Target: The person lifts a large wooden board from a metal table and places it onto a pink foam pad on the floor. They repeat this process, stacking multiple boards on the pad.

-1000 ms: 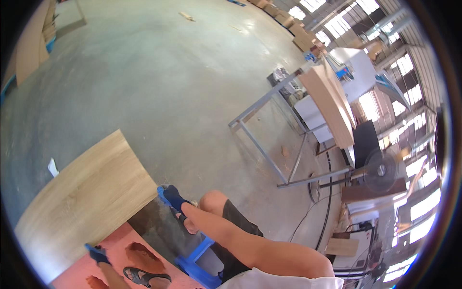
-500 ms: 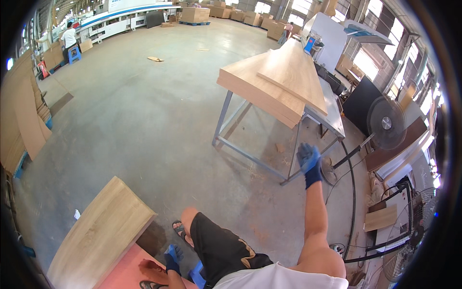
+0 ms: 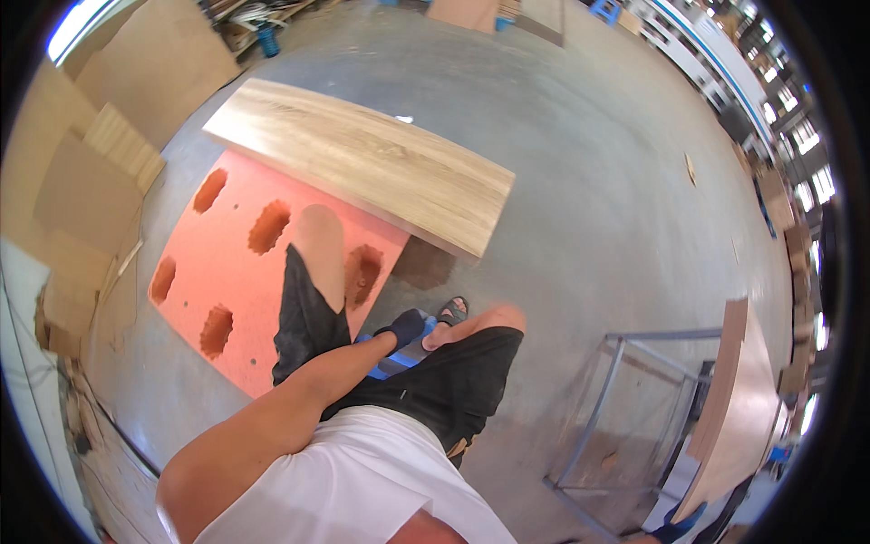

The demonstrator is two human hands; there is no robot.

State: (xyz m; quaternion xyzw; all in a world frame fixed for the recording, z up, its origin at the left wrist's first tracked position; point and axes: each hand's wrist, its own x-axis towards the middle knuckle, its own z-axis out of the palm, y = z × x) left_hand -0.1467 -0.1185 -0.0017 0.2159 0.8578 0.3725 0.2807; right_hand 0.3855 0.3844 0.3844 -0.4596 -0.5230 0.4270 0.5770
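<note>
My left hand point(image 3: 405, 330), in a dark blue glove, hangs between my knees above a blue plastic stool point(image 3: 399, 361). Its fingers are too dark to make out, and I cannot tell whether it touches the stool. At the lower right edge, my right hand point(image 3: 681, 524), also in a blue glove, has its fingers stretched out beside the near corner of a stack of wood-grain boards point(image 3: 730, 408). Whether it touches them is unclear. More wood-grain boards point(image 3: 362, 159) lie stacked across the far side of an orange-pink plastic pallet point(image 3: 245, 308).
A grey metal frame table point(image 3: 594, 408) carries the right-hand stack. Large brown sheets point(image 3: 154, 68) lean at the left. A long white machine point(image 3: 698, 45) and cardboard boxes point(image 3: 797, 308) line the far right. A scrap of wood point(image 3: 691, 170) lies on the concrete floor.
My view has swung left and down, bringing the pallet to the middle and the table to the right edge. My right hand has gone from beside the table to the boards' near corner.
</note>
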